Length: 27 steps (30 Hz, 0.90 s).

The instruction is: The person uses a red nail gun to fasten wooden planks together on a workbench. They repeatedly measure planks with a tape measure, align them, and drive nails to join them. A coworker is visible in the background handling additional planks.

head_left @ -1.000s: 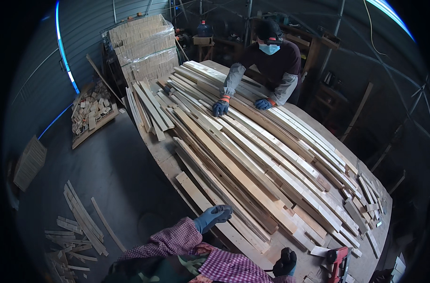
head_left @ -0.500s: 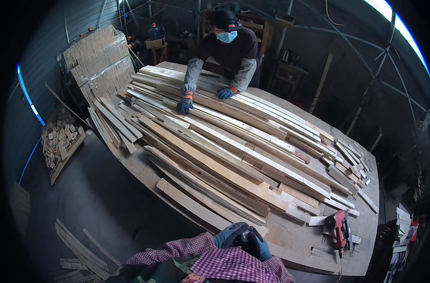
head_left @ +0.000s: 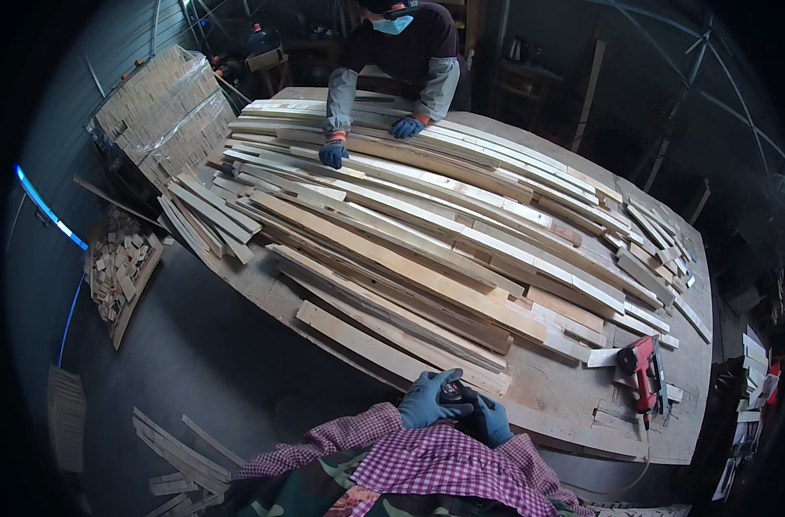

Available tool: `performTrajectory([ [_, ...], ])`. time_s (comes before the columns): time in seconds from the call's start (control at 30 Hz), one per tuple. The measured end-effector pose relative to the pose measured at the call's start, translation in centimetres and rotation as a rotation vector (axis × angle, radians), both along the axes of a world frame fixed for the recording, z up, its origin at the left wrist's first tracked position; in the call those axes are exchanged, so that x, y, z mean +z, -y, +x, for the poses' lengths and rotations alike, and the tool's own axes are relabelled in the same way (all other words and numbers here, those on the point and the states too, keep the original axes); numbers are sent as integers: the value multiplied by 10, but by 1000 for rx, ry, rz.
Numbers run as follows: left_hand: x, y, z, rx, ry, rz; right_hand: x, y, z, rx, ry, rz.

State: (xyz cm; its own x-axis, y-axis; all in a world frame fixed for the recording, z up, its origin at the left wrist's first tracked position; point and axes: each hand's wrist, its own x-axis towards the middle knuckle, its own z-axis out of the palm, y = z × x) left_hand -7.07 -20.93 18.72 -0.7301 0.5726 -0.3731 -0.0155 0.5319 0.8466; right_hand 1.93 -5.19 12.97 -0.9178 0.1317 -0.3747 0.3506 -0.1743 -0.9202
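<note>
Wood slats (head_left: pixel 427 250), red nail gun (head_left: pixel 642 370) beside hands (head_left: pixel 457 407)

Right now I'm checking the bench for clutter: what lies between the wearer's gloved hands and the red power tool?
In the head view, only bare tabletop lies between the gloved hands and the red power tool; small offcuts lie around the tool.

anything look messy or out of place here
The wooden slats lie heaped across the table, several poking past its left edge. More offcuts are scattered on the floor. Both gloved hands hold a small dark object.
</note>
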Motion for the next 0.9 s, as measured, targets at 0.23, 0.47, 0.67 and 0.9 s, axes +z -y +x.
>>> performTrajectory([
  [0.23,11,-3,-11,-172,1,-152,19,1,-11,37,20,98],
  [0.47,-8,-7,-14,-140,144,-38,19,-3,-21,-173,374,-242],
  [0.67,-13,-15,-12,-196,164,103,9,-8,-17,-188,325,-215],
  [0.9,-10,-24,-6,-318,88,-5,21,-10,-9,-195,336,-61],
])
